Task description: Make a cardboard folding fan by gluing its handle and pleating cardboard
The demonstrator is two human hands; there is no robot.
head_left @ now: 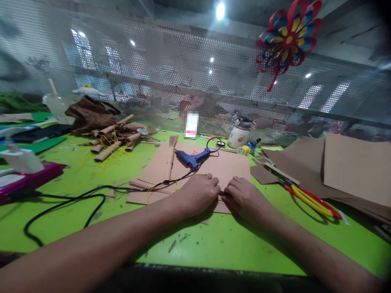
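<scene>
Both of my hands are close together over the near edge of a stack of brown paper sheets [235, 165]. The fingers of my left hand [198, 194] are curled and closed on the brown paper, a ring on one of them. Just to its right, my right hand [242, 196] is also closed, its fingertips pinching the paper; the exact edge is mostly hidden under the fingers. Beyond my hands a blue glue gun [195, 158] lies on the sheets. Left of the glue gun is a rolled paper piece with a fringed end [170, 160], and a yellow string loop [149, 194] is near my left wrist.
A black cord [100, 188] runs left toward a purple power strip [45, 179]. Paper rolls [108, 150] lie beside a brown bag [90, 114]. Red-and-yellow-handled scissors [317, 203] and brown sheets [357, 162] are at right. A bottle [239, 134] stands behind.
</scene>
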